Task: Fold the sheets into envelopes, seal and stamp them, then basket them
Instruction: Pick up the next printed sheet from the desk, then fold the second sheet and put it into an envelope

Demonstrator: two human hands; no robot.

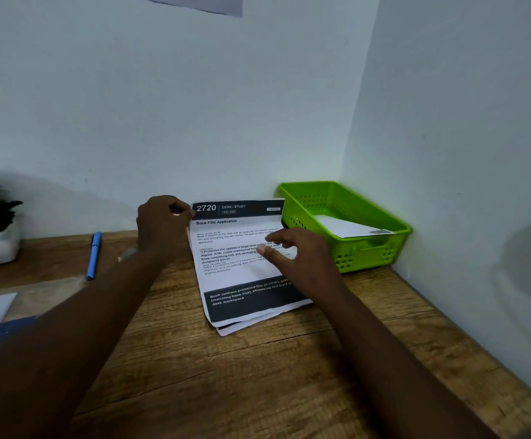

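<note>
Wooden bench (258, 375) in a white corner. Left hand (163, 226) pinches the top sheet's (235, 267) far corner off the stack, right hand (292, 258) rests spread on it. Green basket (394, 248) beside, envelope (349, 228) inside.

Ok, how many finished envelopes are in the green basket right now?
1. A single white envelope lies slanted inside the green basket at the desk's far right corner, a grey patch on its near end. More could be hidden beneath it.

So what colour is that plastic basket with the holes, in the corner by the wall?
Bright lime green: the perforated plastic basket, seen clearly in the head view.
</note>
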